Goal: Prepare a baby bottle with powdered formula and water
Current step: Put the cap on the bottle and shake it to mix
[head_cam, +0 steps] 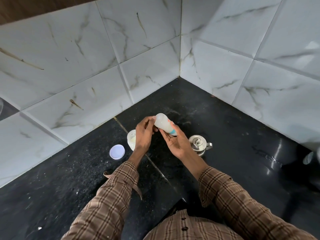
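A baby bottle (163, 123) with milky white contents and a blue band is tilted in the air above the black counter, its base pointing up and to the left. My right hand (174, 142) grips its lower end from below; the teat end is hidden in that hand. My left hand (143, 134) touches the bottle's base with its fingertips. Behind my left hand stands an open white formula container (131, 138), partly hidden. Its white lid (117, 151) lies flat on the counter to the left.
A small steel pot with a lid and handle (199, 144) stands on the black counter (233, 144) right of my hands. Marble-look tiled walls (103, 66) meet in a corner behind. A shiny dark object (297, 161) sits at the far right edge.
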